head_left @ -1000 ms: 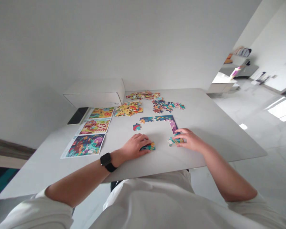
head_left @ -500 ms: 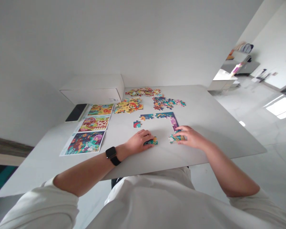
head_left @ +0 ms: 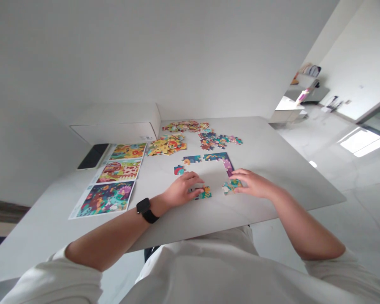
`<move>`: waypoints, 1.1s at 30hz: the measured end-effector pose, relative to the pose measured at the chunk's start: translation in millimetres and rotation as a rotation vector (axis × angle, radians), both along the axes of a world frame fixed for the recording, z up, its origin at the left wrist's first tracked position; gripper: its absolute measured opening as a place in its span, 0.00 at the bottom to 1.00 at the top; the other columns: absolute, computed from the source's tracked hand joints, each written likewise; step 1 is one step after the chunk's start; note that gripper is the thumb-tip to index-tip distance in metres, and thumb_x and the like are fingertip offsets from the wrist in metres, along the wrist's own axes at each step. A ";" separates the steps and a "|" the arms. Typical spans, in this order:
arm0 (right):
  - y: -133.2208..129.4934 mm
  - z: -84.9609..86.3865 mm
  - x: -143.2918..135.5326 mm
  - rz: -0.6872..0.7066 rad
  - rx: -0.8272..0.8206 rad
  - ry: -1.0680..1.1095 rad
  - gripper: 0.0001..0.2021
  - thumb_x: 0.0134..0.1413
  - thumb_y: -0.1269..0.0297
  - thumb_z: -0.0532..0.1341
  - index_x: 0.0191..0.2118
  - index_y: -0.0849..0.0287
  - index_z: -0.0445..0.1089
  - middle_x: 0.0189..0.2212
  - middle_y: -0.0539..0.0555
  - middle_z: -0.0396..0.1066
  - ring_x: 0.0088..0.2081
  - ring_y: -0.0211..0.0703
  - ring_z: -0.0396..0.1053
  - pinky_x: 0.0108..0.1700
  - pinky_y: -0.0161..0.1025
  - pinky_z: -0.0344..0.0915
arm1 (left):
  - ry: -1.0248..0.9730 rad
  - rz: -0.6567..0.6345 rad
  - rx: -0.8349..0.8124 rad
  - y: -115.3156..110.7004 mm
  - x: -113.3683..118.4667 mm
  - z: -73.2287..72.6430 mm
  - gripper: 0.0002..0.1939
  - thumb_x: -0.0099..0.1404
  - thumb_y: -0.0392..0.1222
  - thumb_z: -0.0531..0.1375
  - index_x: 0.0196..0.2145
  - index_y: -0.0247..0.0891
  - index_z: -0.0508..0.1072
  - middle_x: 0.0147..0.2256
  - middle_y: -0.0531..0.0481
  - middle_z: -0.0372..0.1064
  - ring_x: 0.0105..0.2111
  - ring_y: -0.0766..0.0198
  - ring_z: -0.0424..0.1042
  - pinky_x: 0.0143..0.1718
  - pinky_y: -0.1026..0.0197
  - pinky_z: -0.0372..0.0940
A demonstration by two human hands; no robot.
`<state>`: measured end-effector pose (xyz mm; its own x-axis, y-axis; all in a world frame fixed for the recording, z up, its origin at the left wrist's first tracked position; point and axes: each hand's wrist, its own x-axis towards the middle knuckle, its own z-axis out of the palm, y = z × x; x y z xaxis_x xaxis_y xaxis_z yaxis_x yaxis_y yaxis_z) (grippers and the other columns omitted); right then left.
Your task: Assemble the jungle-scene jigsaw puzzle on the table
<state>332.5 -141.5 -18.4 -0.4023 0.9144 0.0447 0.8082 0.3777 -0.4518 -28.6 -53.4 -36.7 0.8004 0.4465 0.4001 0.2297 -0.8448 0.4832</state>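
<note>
My left hand (head_left: 183, 190) is open, fingers apart, at the left end of a joined strip of puzzle pieces (head_left: 205, 193) near the table's front edge. Its thumb lies at the strip, and the fingers partly cover it. My right hand (head_left: 252, 184) is also open, its spread fingertips on the lower right corner pieces (head_left: 228, 188). Above them a purple edge piece (head_left: 228, 165) runs up to a dark blue top strip (head_left: 214, 156). Farther left are a short blue strip (head_left: 192, 159) and a single red and teal piece (head_left: 179, 170).
Behind lie loose piles: dark mixed pieces (head_left: 213, 140), yellow pieces (head_left: 167, 145) and red-yellow pieces (head_left: 186, 126). At left are a sheet with three pictures (head_left: 109, 198), a black phone (head_left: 93, 156) and a white box (head_left: 114, 131) by the wall.
My left fingers have opened and lifted, showing more of the strip beneath. My right hand stays at the corner pieces. The whole view has shifted slightly.
</note>
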 end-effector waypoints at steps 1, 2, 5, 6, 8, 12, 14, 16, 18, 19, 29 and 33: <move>3.9 3.3 2.3 0.009 0.003 0.011 0.21 0.63 0.56 0.69 0.61 0.49 0.78 0.62 0.62 0.74 0.61 0.56 0.74 0.65 0.53 0.68 | -0.018 0.017 0.009 3.6 -1.2 5.0 0.16 0.77 0.52 0.61 0.53 0.41 0.80 0.49 0.40 0.77 0.49 0.55 0.77 0.54 0.52 0.73; 9.0 7.4 5.0 0.019 0.004 0.018 0.21 0.64 0.56 0.68 0.61 0.49 0.78 0.60 0.61 0.75 0.61 0.55 0.74 0.65 0.52 0.68 | -0.034 0.037 0.021 7.8 -2.2 10.2 0.16 0.77 0.52 0.60 0.53 0.41 0.80 0.48 0.40 0.77 0.49 0.55 0.77 0.54 0.52 0.73; 30.9 22.5 13.6 0.020 -0.005 -0.004 0.19 0.66 0.55 0.65 0.60 0.49 0.78 0.57 0.59 0.78 0.58 0.54 0.76 0.64 0.51 0.69 | -0.064 0.107 0.055 23.2 -4.3 27.0 0.15 0.78 0.50 0.59 0.51 0.41 0.80 0.46 0.41 0.78 0.47 0.56 0.77 0.50 0.54 0.73; 39.8 27.8 16.2 0.006 -0.010 -0.028 0.19 0.66 0.55 0.65 0.60 0.49 0.78 0.57 0.58 0.78 0.58 0.55 0.76 0.63 0.51 0.69 | -0.070 0.131 0.061 29.3 -5.0 32.5 0.15 0.78 0.50 0.58 0.50 0.40 0.80 0.46 0.42 0.78 0.45 0.58 0.77 0.48 0.56 0.73; 58.8 37.0 20.8 -0.038 -0.025 -0.086 0.19 0.66 0.55 0.66 0.59 0.49 0.79 0.57 0.58 0.79 0.58 0.56 0.76 0.63 0.50 0.69 | -0.071 0.175 0.054 43.0 -6.9 42.7 0.15 0.78 0.49 0.57 0.49 0.40 0.81 0.45 0.42 0.79 0.40 0.61 0.77 0.43 0.59 0.71; 98.1 45.3 28.1 -0.169 -0.077 -0.180 0.20 0.63 0.56 0.68 0.59 0.50 0.79 0.59 0.57 0.79 0.58 0.56 0.77 0.62 0.47 0.70 | -0.069 0.327 -0.019 74.9 -12.6 56.7 0.16 0.76 0.50 0.58 0.46 0.39 0.82 0.36 0.47 0.79 0.30 0.65 0.71 0.32 0.62 0.65; 118.0 45.4 31.3 -0.221 -0.126 -0.220 0.22 0.62 0.56 0.69 0.61 0.51 0.78 0.58 0.56 0.80 0.57 0.55 0.78 0.59 0.45 0.72 | -0.090 0.403 -0.086 91.0 -14.0 61.0 0.18 0.75 0.52 0.58 0.45 0.38 0.82 0.32 0.48 0.78 0.27 0.65 0.70 0.30 0.63 0.62; 138.4 44.9 34.1 -0.256 -0.176 -0.247 0.23 0.62 0.57 0.70 0.62 0.51 0.77 0.57 0.57 0.80 0.55 0.53 0.79 0.57 0.43 0.73 | -0.108 0.435 -0.152 104.9 -12.4 65.1 0.19 0.75 0.53 0.58 0.45 0.38 0.82 0.28 0.49 0.75 0.26 0.65 0.69 0.27 0.63 0.61; 158.6 45.5 35.8 -0.291 -0.183 -0.252 0.25 0.61 0.59 0.71 0.63 0.52 0.77 0.57 0.57 0.81 0.54 0.52 0.80 0.56 0.42 0.73 | -0.108 0.429 -0.191 115.7 -7.4 70.5 0.19 0.74 0.54 0.58 0.45 0.37 0.82 0.26 0.51 0.73 0.25 0.65 0.69 0.26 0.64 0.60; 168.4 46.2 36.1 -0.312 -0.170 -0.253 0.25 0.60 0.59 0.71 0.62 0.52 0.77 0.56 0.57 0.81 0.53 0.53 0.80 0.56 0.41 0.73 | -0.107 0.421 -0.199 119.9 -3.8 73.9 0.19 0.73 0.54 0.59 0.45 0.37 0.82 0.25 0.51 0.73 0.24 0.65 0.69 0.26 0.64 0.59; 232.2 46.7 30.0 -0.437 -0.168 -0.446 0.20 0.55 0.64 0.71 0.54 0.56 0.82 0.45 0.59 0.85 0.42 0.50 0.80 0.42 0.37 0.70 | 0.049 0.240 -0.212 143.7 33.6 90.9 0.17 0.74 0.52 0.59 0.48 0.41 0.82 0.31 0.50 0.78 0.31 0.64 0.75 0.33 0.63 0.65; 245.9 34.9 29.8 -0.470 -0.171 -0.433 0.26 0.54 0.64 0.72 0.60 0.55 0.79 0.49 0.61 0.84 0.43 0.53 0.81 0.44 0.40 0.72 | 0.110 0.218 -0.179 157.0 36.5 85.8 0.17 0.73 0.51 0.60 0.51 0.43 0.82 0.33 0.50 0.79 0.33 0.63 0.75 0.36 0.62 0.66</move>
<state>362.2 104.5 16.5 0.0929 0.9768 -0.1929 0.9916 -0.1083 -0.0709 7.9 103.6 49.0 0.7123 0.6680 0.2154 0.4554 -0.6733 0.5824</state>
